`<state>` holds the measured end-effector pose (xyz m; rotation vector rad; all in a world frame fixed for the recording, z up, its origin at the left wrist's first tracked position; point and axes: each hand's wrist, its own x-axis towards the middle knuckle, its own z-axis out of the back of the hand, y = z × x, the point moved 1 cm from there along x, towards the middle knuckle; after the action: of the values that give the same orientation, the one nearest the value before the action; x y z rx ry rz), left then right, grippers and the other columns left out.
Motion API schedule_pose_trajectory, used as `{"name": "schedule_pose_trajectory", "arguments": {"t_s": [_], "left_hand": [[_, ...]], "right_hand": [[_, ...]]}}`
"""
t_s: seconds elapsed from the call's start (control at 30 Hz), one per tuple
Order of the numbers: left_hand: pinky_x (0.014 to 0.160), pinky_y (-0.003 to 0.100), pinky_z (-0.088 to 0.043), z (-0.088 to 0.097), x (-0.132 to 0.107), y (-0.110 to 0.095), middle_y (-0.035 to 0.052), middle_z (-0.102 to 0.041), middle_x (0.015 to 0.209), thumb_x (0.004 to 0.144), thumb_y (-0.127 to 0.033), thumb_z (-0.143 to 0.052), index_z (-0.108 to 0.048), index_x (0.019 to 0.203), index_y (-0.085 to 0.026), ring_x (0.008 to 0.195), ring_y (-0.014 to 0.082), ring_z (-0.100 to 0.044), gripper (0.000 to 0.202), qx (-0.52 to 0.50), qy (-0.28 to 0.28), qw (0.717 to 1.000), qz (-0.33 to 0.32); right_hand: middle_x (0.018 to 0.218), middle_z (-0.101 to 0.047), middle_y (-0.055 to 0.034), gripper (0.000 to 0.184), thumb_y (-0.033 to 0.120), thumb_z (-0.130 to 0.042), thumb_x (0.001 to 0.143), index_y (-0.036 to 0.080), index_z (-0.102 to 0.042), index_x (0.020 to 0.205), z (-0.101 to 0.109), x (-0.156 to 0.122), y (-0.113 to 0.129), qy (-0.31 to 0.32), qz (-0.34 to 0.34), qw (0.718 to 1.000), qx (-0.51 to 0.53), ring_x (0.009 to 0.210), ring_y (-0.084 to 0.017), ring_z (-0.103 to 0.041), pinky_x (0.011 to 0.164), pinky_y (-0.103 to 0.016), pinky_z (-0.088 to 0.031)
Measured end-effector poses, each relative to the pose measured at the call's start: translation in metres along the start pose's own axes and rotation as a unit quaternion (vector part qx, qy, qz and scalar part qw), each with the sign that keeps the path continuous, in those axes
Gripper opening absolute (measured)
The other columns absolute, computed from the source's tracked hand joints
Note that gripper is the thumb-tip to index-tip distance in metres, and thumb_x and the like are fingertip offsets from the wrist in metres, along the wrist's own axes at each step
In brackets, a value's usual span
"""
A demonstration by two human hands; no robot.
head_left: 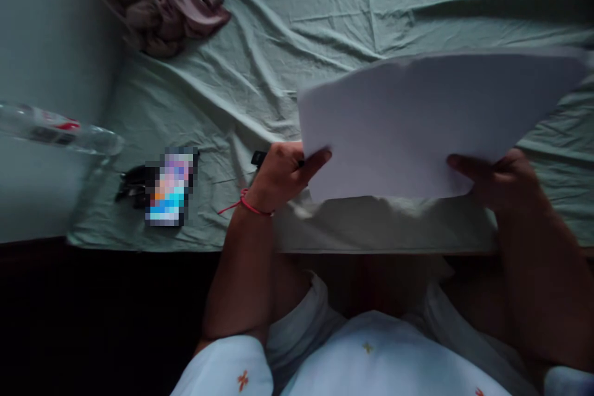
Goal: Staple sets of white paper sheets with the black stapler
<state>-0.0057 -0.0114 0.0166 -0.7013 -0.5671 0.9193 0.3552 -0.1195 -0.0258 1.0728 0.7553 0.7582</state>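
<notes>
A large white sheet of paper is held up over the green cloth, its far edge curving and its right end reaching the frame's right side. My left hand, with a red string at the wrist, grips the sheet's lower left corner, thumb on top and fingers underneath. Near the lower right edge, my right hand pinches the paper the same way, slightly blurred. Whether it is one sheet or several stacked, I cannot tell. A small black object shows just beside my left hand, partly hidden by it.
Wrinkled green cloth covers the surface up to its front edge. To the left lie a phone with its screen lit, a black item beside it, and a clear plastic bottle. Crumpled pinkish fabric sits at the back left.
</notes>
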Motion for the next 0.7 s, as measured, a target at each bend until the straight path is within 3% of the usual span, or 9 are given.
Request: {"name": "schedule_pose_trajectory", "arguments": {"t_s": [0.13, 0.23, 0.37, 0.5, 0.7], "left_hand": [[0.088, 0.032, -0.058, 0.012, 0.000, 0.000, 0.0047, -0.080, 0.096, 0.095, -0.044, -0.066, -0.075, 0.095, -0.021, 0.094, 0.0201, -0.074, 0.025, 0.027, -0.027, 0.999, -0.004], [0.104, 0.037, -0.054, 0.023, -0.003, 0.007, 0.0064, -0.080, 0.113, 0.095, -0.045, -0.066, -0.077, 0.107, -0.024, 0.111, 0.0234, -0.073, 0.026, 0.049, -0.043, 0.997, 0.032], [0.110, 0.045, -0.051, 0.034, -0.008, 0.019, 0.0077, -0.077, 0.124, 0.092, -0.054, -0.065, -0.075, 0.115, -0.027, 0.120, 0.0289, -0.069, 0.037, 0.095, 0.034, 0.991, 0.090], [0.115, 0.051, -0.046, 0.046, -0.015, 0.022, 0.0090, -0.066, 0.145, 0.084, -0.062, -0.069, -0.070, 0.128, -0.029, 0.136, 0.0337, -0.059, 0.055, 0.086, 0.108, 0.984, 0.110], [0.117, 0.052, -0.043, 0.050, -0.019, 0.021, 0.0097, -0.068, 0.140, 0.082, -0.060, -0.069, -0.071, 0.121, -0.027, 0.134, 0.0334, -0.059, 0.050, 0.079, 0.127, 0.981, 0.125]], "right_hand": [[0.070, -0.059, -0.0013, 0.037, 0.039, -0.092, 0.056, 0.014, -0.067, 0.064, 0.002, 0.003, -0.001, 0.045, -0.043, 0.998, -0.004, 0.060, -0.008, -0.049, 0.054, -0.023, -0.041], [0.066, -0.057, -0.0009, 0.041, 0.042, -0.094, 0.052, 0.013, -0.066, 0.062, 0.001, 0.001, 0.004, 0.054, -0.069, 0.996, 0.003, 0.057, -0.008, -0.048, 0.051, -0.022, -0.039], [0.069, -0.060, -0.0013, 0.045, 0.038, -0.098, 0.040, 0.013, -0.068, 0.061, -0.006, -0.003, 0.015, 0.021, -0.099, 0.994, 0.052, 0.059, -0.007, -0.051, 0.054, -0.022, -0.043], [0.072, -0.064, -0.0019, 0.048, 0.038, -0.100, 0.035, 0.013, -0.071, 0.064, -0.011, -0.007, 0.021, 0.011, -0.120, 0.991, 0.061, 0.061, -0.008, -0.055, 0.056, -0.021, -0.045], [0.073, -0.062, -0.0012, 0.050, 0.040, -0.101, 0.037, 0.012, -0.070, 0.063, -0.014, -0.012, 0.024, 0.029, -0.126, 0.989, 0.067, 0.062, -0.008, -0.055, 0.057, -0.021, -0.045]]}}
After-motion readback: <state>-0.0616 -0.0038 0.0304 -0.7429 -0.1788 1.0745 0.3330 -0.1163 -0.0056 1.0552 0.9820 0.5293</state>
